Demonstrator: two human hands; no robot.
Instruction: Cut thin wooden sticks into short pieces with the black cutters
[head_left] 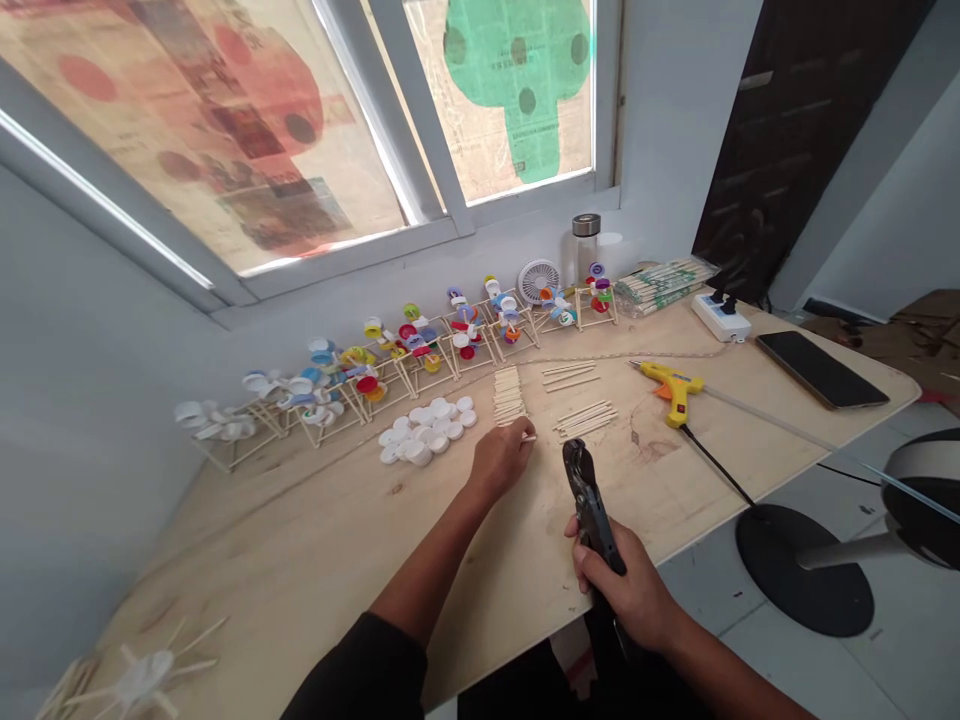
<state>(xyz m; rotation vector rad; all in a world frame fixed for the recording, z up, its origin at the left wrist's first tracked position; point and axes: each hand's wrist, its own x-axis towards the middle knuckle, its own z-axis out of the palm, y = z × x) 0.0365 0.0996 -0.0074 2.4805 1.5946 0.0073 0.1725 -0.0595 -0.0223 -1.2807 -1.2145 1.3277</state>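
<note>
The left hand (504, 460) pinches a stick (531, 438) beside the stick pile (508, 395). The right hand (621, 590) grips black pliers (590, 505). Many finished stick toys (420, 345) stand behind the pile; loose white caps (424, 430) wait left of it.

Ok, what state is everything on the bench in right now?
Left hand, pinching a wooden stick
Right hand, gripping black pliers
Yellow glue gun, lying on its side
Power strip, plug in it
White bottle caps, loose in a pile
Phone, lying flat, screen dark
</note>
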